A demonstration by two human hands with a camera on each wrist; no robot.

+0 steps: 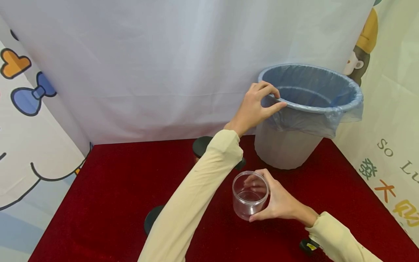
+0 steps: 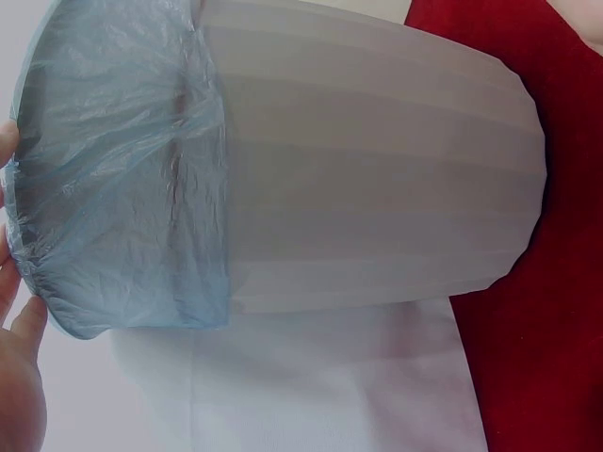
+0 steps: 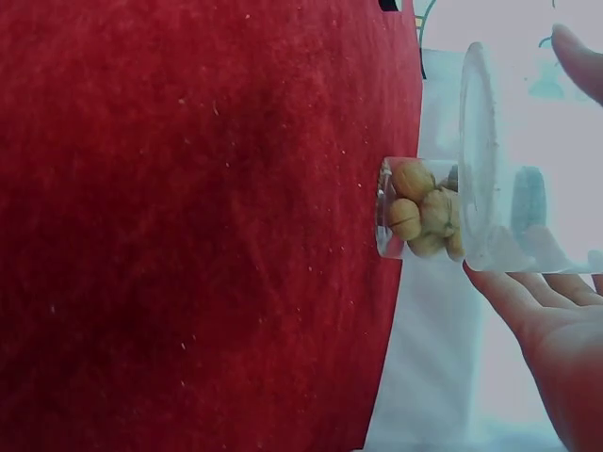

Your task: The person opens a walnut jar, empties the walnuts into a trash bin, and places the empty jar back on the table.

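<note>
My left hand [image 1: 253, 103] grips the near left rim of a pale trash can [image 1: 284, 145], thumb and fingers at the rim edge. A blue plastic bag [image 1: 311, 78] lines the can and folds over its rim. In the left wrist view, the left fingertips [image 2: 30, 320] touch the bag-covered rim [image 2: 104, 188]. Lower down, my right hand [image 1: 278, 200] holds a clear, lidless jar [image 1: 250, 211] by its side, thumb in front and fingers behind. No contents show inside that jar. The right wrist view shows it held above the red cloth [image 3: 207, 226].
A jar of walnuts [image 3: 424, 212] stands on the cloth behind the held jar in the right wrist view. In the head view, one dark lid [image 1: 201, 145] and another dark lid [image 1: 152, 220] are partly hidden by my left sleeve. A white curtain [image 1: 157, 72] hangs behind.
</note>
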